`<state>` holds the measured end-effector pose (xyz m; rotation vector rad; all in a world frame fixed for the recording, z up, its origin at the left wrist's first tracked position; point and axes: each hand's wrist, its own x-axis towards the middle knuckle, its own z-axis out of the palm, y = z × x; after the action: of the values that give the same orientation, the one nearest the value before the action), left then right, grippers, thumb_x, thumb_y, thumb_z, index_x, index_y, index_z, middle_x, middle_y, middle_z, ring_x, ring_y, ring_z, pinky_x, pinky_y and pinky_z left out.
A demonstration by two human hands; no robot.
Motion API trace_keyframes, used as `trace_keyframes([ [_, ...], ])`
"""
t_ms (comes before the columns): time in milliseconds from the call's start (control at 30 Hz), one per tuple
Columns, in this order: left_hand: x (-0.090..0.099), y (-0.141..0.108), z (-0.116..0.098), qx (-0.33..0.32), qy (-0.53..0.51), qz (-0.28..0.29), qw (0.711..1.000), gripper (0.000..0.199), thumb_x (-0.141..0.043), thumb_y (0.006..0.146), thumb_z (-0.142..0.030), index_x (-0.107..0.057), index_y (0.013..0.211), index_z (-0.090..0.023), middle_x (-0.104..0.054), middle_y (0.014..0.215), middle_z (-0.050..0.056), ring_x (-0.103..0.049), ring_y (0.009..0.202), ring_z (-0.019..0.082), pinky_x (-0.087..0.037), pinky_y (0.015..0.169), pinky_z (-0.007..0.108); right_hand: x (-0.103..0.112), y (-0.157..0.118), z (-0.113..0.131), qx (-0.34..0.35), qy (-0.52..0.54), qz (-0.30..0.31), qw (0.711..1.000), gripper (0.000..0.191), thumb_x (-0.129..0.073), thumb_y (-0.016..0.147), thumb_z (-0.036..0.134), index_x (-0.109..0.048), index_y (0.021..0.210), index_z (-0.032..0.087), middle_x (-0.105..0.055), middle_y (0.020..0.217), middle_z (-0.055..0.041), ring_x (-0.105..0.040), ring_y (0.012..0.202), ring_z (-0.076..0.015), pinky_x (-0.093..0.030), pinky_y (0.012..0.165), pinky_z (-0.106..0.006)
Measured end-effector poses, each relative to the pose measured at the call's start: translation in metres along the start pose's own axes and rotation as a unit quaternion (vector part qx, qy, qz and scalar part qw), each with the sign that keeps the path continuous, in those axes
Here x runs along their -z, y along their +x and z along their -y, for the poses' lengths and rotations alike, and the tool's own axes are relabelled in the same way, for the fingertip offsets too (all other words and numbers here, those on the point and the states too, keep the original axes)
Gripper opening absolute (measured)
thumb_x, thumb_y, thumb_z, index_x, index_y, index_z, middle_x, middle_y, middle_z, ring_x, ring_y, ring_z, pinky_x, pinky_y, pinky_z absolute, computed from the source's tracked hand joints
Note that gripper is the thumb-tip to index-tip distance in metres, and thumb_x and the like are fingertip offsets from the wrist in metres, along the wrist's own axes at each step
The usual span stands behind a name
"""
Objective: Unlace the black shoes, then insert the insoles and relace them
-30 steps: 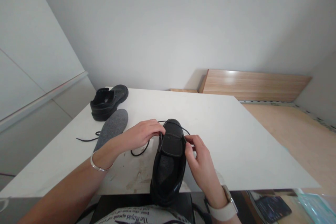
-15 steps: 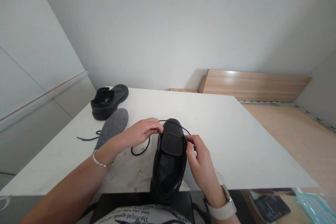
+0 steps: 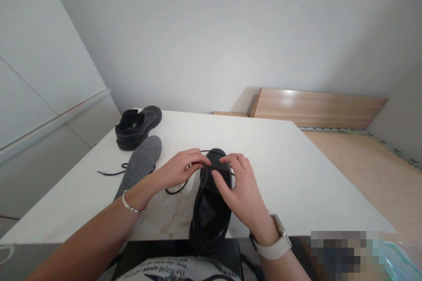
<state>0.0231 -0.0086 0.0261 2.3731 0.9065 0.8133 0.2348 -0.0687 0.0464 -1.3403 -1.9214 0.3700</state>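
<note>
A black lace-up shoe (image 3: 211,215) lies at the table's front edge, toe pointing away from me, its opening facing up. My left hand (image 3: 186,164) pinches the left lace flap near the tongue. Over the tongue, my right hand (image 3: 239,184) reaches in from the right, thumb and index finger apart, tips close to that flap. A black shoelace (image 3: 178,191) loops out on the left side, and part of it crosses the toe. The exact contact of the right fingertips is hard to make out.
Back left on the white table (image 3: 280,175) stands a second black shoe (image 3: 135,129). A grey felt insole (image 3: 143,158) lies in front of it, with another black lace (image 3: 110,173) beside and under it. A wooden board (image 3: 316,107) is beyond the table at right.
My right hand has let go of the right lace flap and moved left over the tongue. My left hand has shifted slightly right, drawing the left flap inward.
</note>
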Motion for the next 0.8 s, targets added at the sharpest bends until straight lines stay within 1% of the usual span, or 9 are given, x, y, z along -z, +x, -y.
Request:
trace_keyframes([
  [67,-0.001,-0.001,0.0,0.014,-0.017,-0.009,1.0,0.021,-0.052,0.096,-0.015,-0.066,0.112,-0.019,-0.068,0.095,0.004,-0.062,0.086,0.015,-0.047,0.078,0.026,-0.003,0.01,0.008,-0.002,-0.068,0.046,0.997,0.029,-0.065,0.088,0.046,-0.062,0.098,0.019,-0.061,0.105,-0.0104,-0.055,0.101,-0.0296,-0.041,0.091,-0.047],
  [133,-0.002,-0.001,0.0,0.038,-0.035,-0.018,0.998,0.018,-0.055,0.094,-0.015,-0.064,0.109,-0.018,-0.069,0.096,0.003,-0.064,0.087,0.015,-0.048,0.079,0.026,-0.008,0.018,0.013,-0.012,-0.118,0.086,0.989,0.035,-0.068,0.084,0.051,-0.063,0.094,0.018,-0.062,0.1,-0.0097,-0.056,0.098,-0.0299,-0.04,0.089,-0.047],
  [167,-0.003,-0.002,0.001,0.05,-0.04,-0.024,0.998,0.014,-0.057,0.093,-0.015,-0.064,0.105,-0.018,-0.069,0.095,0.003,-0.064,0.087,0.015,-0.048,0.078,0.026,-0.01,0.02,0.014,-0.017,-0.129,0.099,0.986,0.034,-0.068,0.084,0.049,-0.063,0.093,0.017,-0.063,0.099,-0.0092,-0.056,0.097,-0.0298,-0.04,0.089,-0.047],
  [233,-0.003,-0.002,0.001,0.065,-0.04,-0.032,0.997,0.007,-0.058,0.092,-0.015,-0.064,0.095,-0.017,-0.069,0.092,0.003,-0.064,0.086,0.016,-0.048,0.077,0.026,-0.014,0.021,0.012,-0.027,-0.132,0.11,0.985,0.025,-0.065,0.084,0.04,-0.062,0.094,0.017,-0.063,0.099,-0.0079,-0.056,0.097,-0.0292,-0.039,0.089,-0.047],
  [300,-0.003,-0.002,0.002,0.065,-0.036,-0.038,0.997,0.006,-0.058,0.092,-0.016,-0.065,0.092,-0.017,-0.068,0.09,0.002,-0.063,0.085,0.015,-0.047,0.077,0.026,-0.017,0.019,0.009,-0.034,-0.12,0.112,0.986,0.017,-0.061,0.084,0.029,-0.062,0.096,0.018,-0.063,0.102,-0.0068,-0.055,0.099,-0.0288,-0.037,0.089,-0.047],
  [400,-0.002,-0.002,0.001,0.051,-0.034,-0.044,0.997,0.009,-0.057,0.093,-0.018,-0.066,0.093,-0.017,-0.067,0.09,0.003,-0.062,0.084,0.015,-0.047,0.077,0.026,-0.02,0.014,0.004,-0.041,-0.086,0.108,0.99,0.02,-0.057,0.082,0.021,-0.062,0.101,0.019,-0.063,0.108,-0.0067,-0.053,0.103,-0.0285,-0.036,0.091,-0.047],
  [533,-0.001,-0.003,0.0,0.049,-0.04,-0.063,0.996,0.009,-0.057,0.093,-0.018,-0.067,0.093,-0.017,-0.065,0.089,0.003,-0.061,0.081,0.014,-0.047,0.076,0.024,-0.023,0.009,0.0,-0.042,-0.055,0.097,0.993,0.023,-0.056,0.081,0.017,-0.061,0.104,0.018,-0.061,0.114,-0.0084,-0.051,0.107,-0.0284,-0.035,0.094,-0.047],
  [633,-0.001,-0.002,0.001,0.05,-0.033,-0.069,0.996,0.007,-0.059,0.089,-0.015,-0.066,0.089,-0.016,-0.064,0.086,0.002,-0.06,0.079,0.013,-0.047,0.074,0.023,-0.025,0.008,-0.002,-0.039,-0.052,0.094,0.993,0.024,-0.055,0.08,0.016,-0.06,0.104,0.018,-0.061,0.114,-0.0089,-0.051,0.107,-0.0287,-0.035,0.094,-0.048],
  [800,-0.005,0.0,0.001,0.051,-0.017,-0.051,0.997,0.007,-0.061,0.086,-0.014,-0.067,0.087,-0.015,-0.064,0.083,0.002,-0.06,0.077,0.014,-0.046,0.072,0.024,-0.027,0.008,-0.004,-0.033,-0.047,0.084,0.995,0.024,-0.055,0.08,0.016,-0.06,0.103,0.018,-0.061,0.113,-0.0084,-0.05,0.107,-0.0292,-0.035,0.092,-0.048],
])
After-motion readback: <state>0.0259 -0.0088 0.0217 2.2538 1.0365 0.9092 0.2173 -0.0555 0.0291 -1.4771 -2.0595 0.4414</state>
